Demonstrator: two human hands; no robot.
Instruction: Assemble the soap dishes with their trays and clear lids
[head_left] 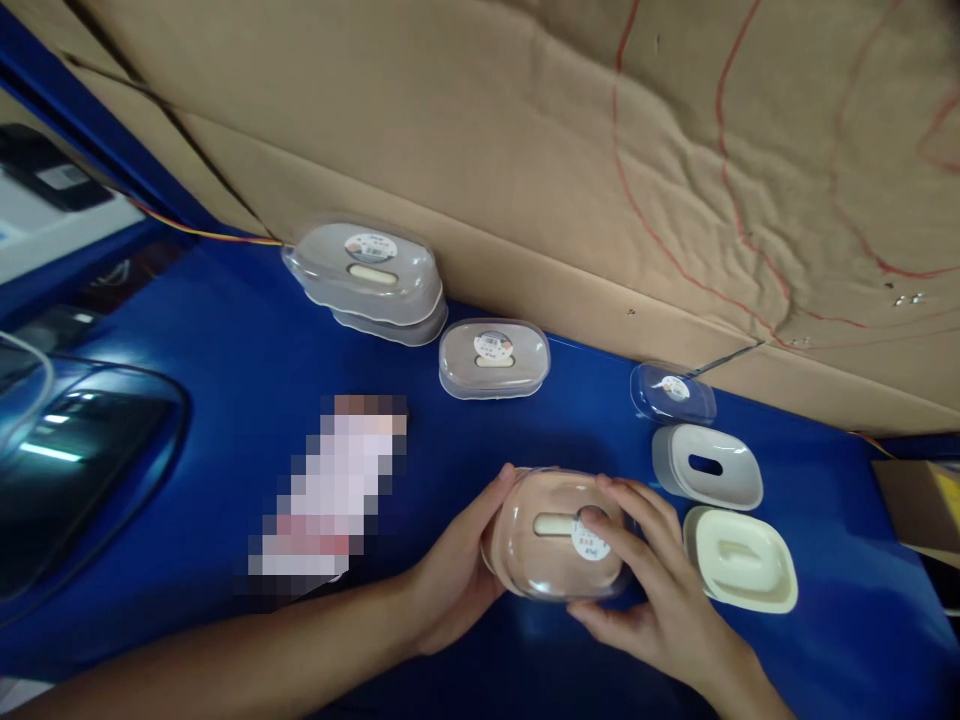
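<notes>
With fingers curved and spread, both hands [559, 560] grip a glossy, rounded pinkish plastic box [559, 535].

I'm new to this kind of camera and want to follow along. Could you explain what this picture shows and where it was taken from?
There is no machine here: these are a person's two bare hands, seen by a camera worn on the head, looking forward and down. There is only this one view.

The left hand and right hand together hold a peach-coloured container with a clear cover and a round sticker.

On the blue surface, farther back, are a stack of greyish containers and a single greyish container. At the right are a clear cover, a grey shell with a slot and a cream tray. Left of the hands, something is hidden by pixelation.
</notes>
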